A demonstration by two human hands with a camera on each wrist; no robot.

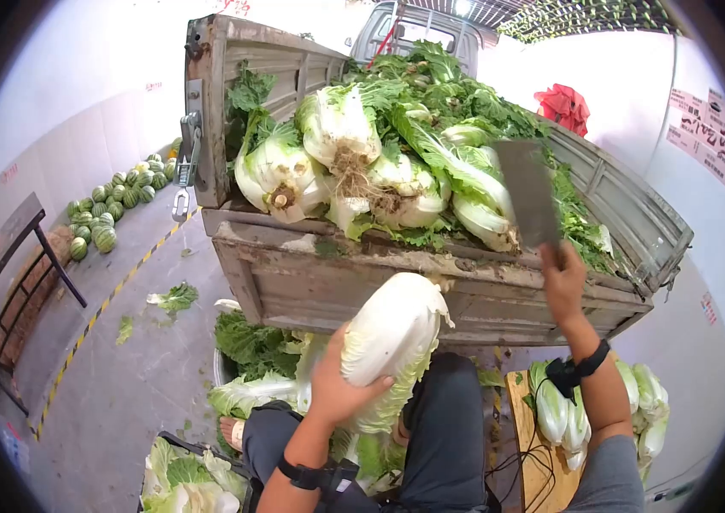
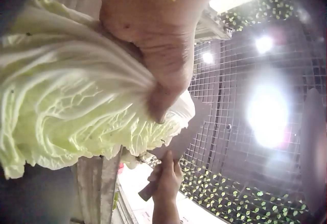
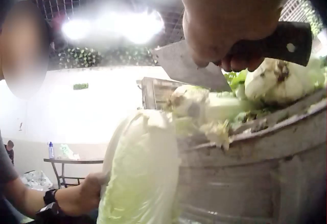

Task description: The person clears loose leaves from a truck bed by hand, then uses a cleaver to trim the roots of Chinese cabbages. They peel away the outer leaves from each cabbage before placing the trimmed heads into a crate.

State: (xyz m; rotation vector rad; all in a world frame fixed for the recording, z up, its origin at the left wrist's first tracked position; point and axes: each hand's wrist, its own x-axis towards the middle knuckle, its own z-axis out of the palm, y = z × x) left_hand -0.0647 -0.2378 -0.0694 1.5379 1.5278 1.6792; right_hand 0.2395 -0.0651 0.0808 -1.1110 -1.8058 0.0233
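Note:
In the head view a trimmed napa cabbage [image 1: 397,338] is held tilted above the person's knees, its cut base toward the truck bed. The left hand [image 1: 337,389] grips it from the left side, thumb laid across the pale leaves, as the left wrist view also shows. The right hand [image 1: 562,278] holds a cleaver [image 1: 527,192] by its dark handle [image 3: 286,42], blade raised to the right of the cabbage and apart from it. Untrimmed cabbages [image 1: 341,128] with roots and soil lie at the bed's near edge.
The truck's tailboard [image 1: 337,286] stands just beyond the knees. Trimmed cabbages [image 1: 555,415] lie on a wooden board [image 1: 538,474] at the right. Loose leaves [image 1: 256,346] lie between legs and truck. A black metal chair [image 1: 46,248] and watermelons [image 1: 114,197] are at the left.

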